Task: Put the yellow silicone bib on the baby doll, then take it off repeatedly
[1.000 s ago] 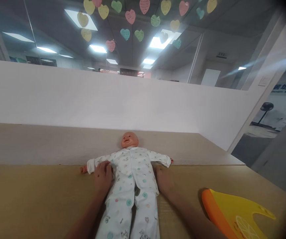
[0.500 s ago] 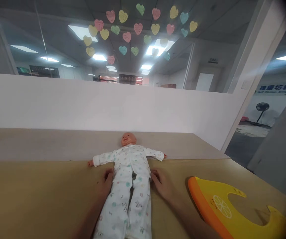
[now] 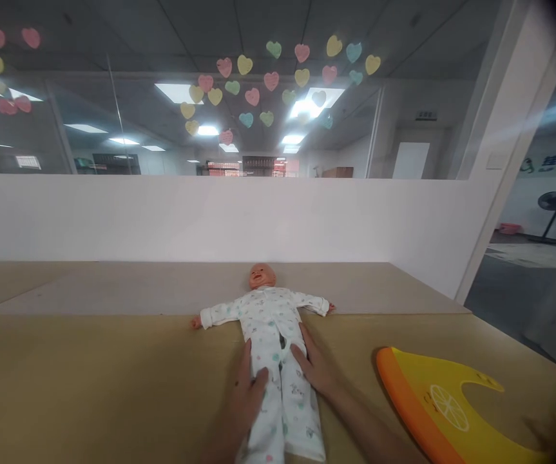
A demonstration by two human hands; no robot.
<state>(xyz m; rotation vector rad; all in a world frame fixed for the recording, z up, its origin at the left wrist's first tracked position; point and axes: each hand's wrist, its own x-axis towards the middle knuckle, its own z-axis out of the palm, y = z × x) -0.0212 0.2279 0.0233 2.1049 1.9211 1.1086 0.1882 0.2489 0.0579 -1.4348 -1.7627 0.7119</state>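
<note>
A baby doll [image 3: 270, 319] in white patterned pyjamas lies on its back on the tan table [image 3: 89, 380], head away from me, arms spread wide. My left hand [image 3: 247, 390] lies flat along the doll's left trouser leg, thumb over the fabric, fingers stretched out. On the other side my right hand [image 3: 317, 367] rests flat against the hip and leg, fingers extended too. Neither hand grips anything. A yellow and orange silicone bib [image 3: 444, 412] with a lemon-slice print lies on the table to the right.
A white partition wall [image 3: 162, 219] runs behind the table, with glass above it carrying several paper hearts [image 3: 268, 80]. The table's right edge falls off towards a doorway where a standing fan [image 3: 553, 209] is seen.
Both hands have slid down from the doll's chest and armpits to its hips and legs. The camera view has tilted and shifted slightly, so the doll and bib sit differently in the frame.
</note>
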